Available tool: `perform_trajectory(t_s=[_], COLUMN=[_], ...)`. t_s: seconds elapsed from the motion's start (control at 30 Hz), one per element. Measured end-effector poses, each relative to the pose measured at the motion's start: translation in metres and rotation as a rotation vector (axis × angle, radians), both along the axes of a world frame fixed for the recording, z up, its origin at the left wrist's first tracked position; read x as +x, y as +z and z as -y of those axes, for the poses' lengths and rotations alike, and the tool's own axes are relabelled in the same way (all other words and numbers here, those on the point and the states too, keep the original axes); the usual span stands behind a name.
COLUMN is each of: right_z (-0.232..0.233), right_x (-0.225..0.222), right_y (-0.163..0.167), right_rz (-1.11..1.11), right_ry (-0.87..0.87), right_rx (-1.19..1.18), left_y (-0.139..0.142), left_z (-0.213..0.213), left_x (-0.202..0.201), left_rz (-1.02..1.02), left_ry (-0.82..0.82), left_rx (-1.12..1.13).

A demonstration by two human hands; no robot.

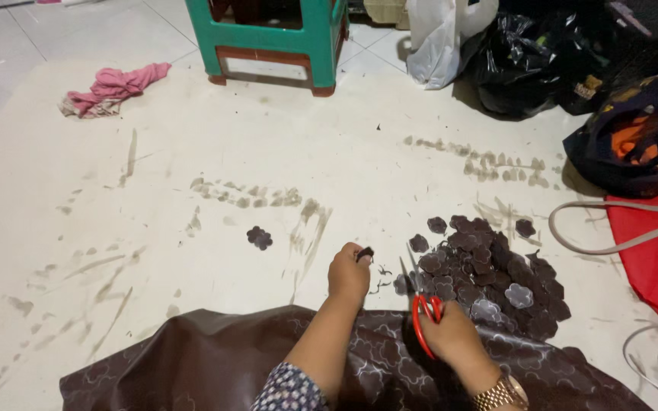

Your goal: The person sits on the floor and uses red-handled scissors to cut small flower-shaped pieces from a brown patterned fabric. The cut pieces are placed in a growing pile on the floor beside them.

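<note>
My left hand pinches a small dark brown cut-out piece just above the floor mat. Red-handled scissors sit in my right hand, blades pointing up toward the left hand; a gold watch is on that wrist. A pile of dark brown flower-shaped cut-outs lies right of the scissors. One single flower cut-out lies apart to the left. A sheet of dark brown patterned material spreads under both forearms at the bottom.
A pale, smudged floor mat covers the floor. At the back stand a green stool, a pink cloth, a white bag and black bags. A dark bag and a red cloth lie right.
</note>
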State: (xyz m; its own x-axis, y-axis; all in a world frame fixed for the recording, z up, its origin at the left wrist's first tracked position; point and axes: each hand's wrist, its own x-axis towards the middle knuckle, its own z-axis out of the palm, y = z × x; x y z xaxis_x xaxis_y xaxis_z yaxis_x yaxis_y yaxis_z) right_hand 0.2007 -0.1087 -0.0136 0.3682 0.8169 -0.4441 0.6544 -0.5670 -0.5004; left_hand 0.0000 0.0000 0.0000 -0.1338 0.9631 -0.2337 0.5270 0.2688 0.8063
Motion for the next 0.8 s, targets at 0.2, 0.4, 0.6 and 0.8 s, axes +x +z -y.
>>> perform_trajectory(t_s=[0.2,0.4,0.6,0.8], right_z=[-0.038,-0.059,-0.054,-0.049], right_x=[-0.039,-0.056,-0.066,-0.071], right_y=[0.116,0.142,0.144,0.146], right_rz=[-0.008,0.153,0.139,0.075], right_ry=[-0.069,0.041,0.05,0.07], right_rx=[0.179,0.513,0.511,0.443], left_y=[0.077,0.116,0.111,0.105], left_z=[-0.014,-0.018,-0.014,-0.017], left_x=[0.002,0.003,0.004,0.002], left_rz=[0.419,0.556,0.574,0.568], left_ry=[0.038,-0.003,-0.001,-0.007], left_rx=[-0.017,0.055,0.064,0.086])
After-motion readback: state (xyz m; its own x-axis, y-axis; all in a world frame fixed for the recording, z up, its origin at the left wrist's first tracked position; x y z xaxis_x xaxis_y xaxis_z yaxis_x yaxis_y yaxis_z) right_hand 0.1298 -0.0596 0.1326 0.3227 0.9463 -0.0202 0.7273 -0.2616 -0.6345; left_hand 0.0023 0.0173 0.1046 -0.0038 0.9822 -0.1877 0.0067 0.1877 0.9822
